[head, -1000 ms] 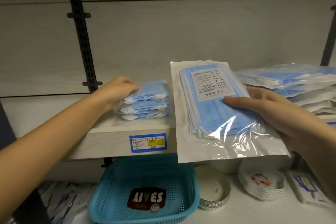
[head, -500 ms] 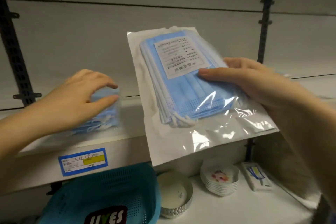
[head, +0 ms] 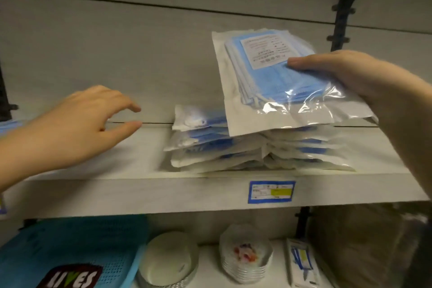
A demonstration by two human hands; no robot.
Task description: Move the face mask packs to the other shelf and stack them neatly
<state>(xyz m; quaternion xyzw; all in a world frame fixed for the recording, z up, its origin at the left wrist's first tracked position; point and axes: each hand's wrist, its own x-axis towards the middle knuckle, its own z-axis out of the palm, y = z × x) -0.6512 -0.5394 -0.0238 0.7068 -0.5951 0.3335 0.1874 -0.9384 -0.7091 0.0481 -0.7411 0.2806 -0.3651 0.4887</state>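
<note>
My right hand (head: 355, 77) grips a clear pack of blue face masks (head: 264, 82) with a white label, held tilted just above a stack of several mask packs (head: 233, 149) on the white shelf (head: 140, 194). My left hand (head: 81, 126) hovers over the bare left part of that shelf, fingers spread and relaxed, holding nothing. A sliver of other blue masks (head: 9, 126) shows at the far left edge.
A blue and yellow price tag (head: 271, 192) sits on the shelf's front edge. Below stand a blue mesh basket (head: 70, 255), a round white tin (head: 168, 259), a stack of small dishes (head: 245, 257) and a small box (head: 301, 262). Black brackets (head: 341, 11) rise at the right.
The view swung right from the left shelf to the right one. My left hand let go of the small mask stack. My right hand carried the pack over the stack.
</note>
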